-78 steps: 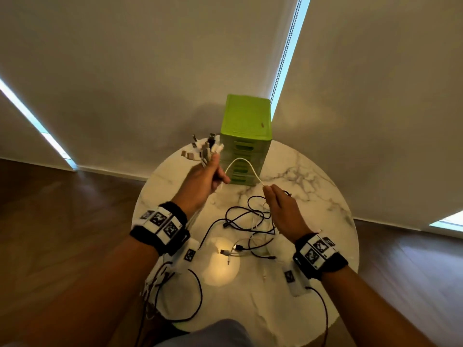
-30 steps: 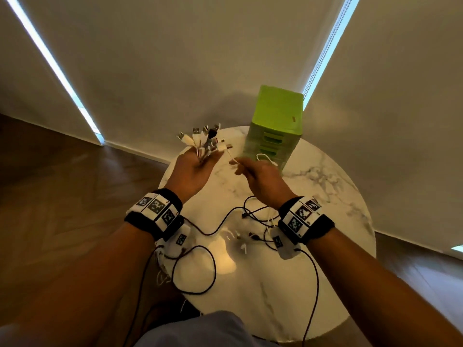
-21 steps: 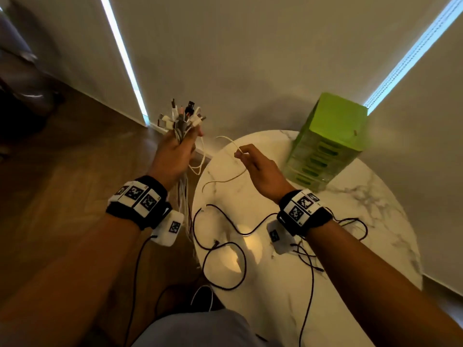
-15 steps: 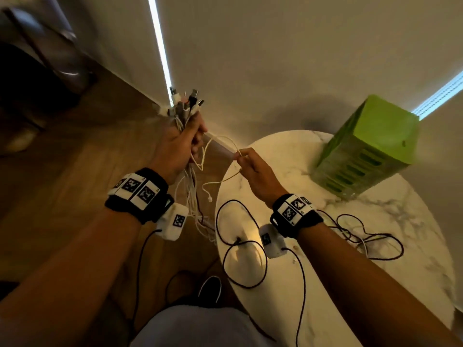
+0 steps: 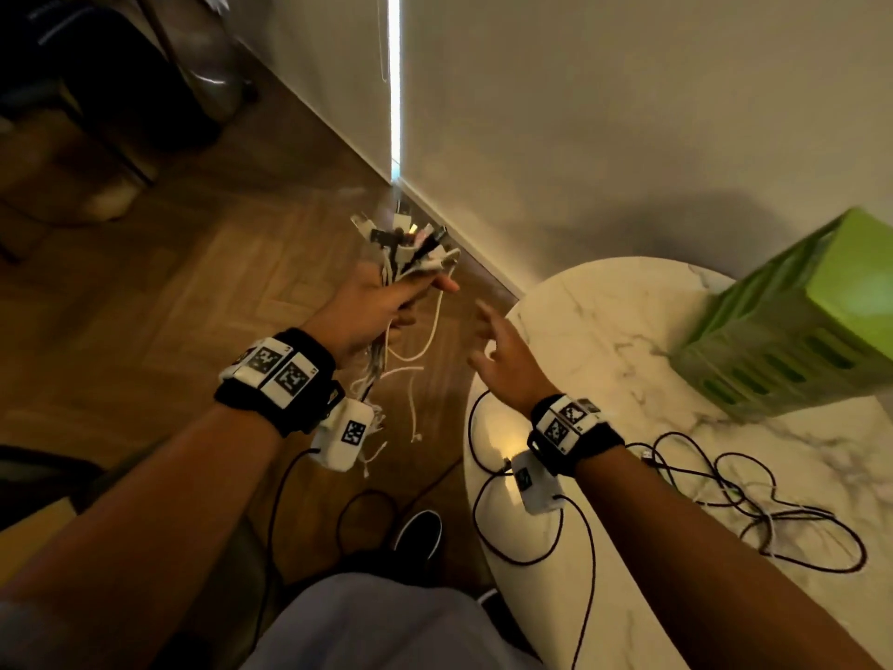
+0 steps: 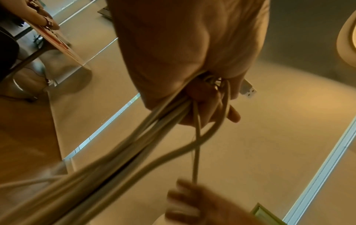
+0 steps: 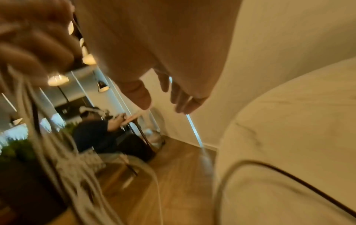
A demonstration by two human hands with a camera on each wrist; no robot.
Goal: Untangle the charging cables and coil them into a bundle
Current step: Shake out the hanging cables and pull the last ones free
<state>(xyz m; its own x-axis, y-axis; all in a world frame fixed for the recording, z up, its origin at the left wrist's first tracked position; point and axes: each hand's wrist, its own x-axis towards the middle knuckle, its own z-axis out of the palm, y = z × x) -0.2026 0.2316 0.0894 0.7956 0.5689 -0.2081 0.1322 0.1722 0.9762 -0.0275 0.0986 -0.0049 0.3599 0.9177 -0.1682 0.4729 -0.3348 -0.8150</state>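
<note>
My left hand (image 5: 386, 302) grips a bunch of mostly white charging cables (image 5: 410, 345) just below their plug ends (image 5: 406, 241), held out over the floor left of the table. The loose lengths hang down past my wrist. In the left wrist view the fist (image 6: 192, 73) is closed round the cords (image 6: 154, 129), with a USB plug (image 6: 248, 89) sticking out. My right hand (image 5: 490, 331) hovers by the table's left edge with fingers spread and nothing in it; the right wrist view shows straight fingers (image 7: 183, 99). A tangle of black cables (image 5: 773, 500) lies on the table.
The round marble table (image 5: 628, 331) carries a green drawer box (image 5: 797, 321) at its far right. Black wrist-camera leads (image 5: 531, 524) loop over the table's near edge. A shoe (image 5: 420, 534) rests on the wooden floor. Another person (image 7: 92, 129) sits in the background.
The view has swung left. My left hand has carried the bunch off the table's left side, over the floor. My right hand has let go of the thin white cable and spread open.
</note>
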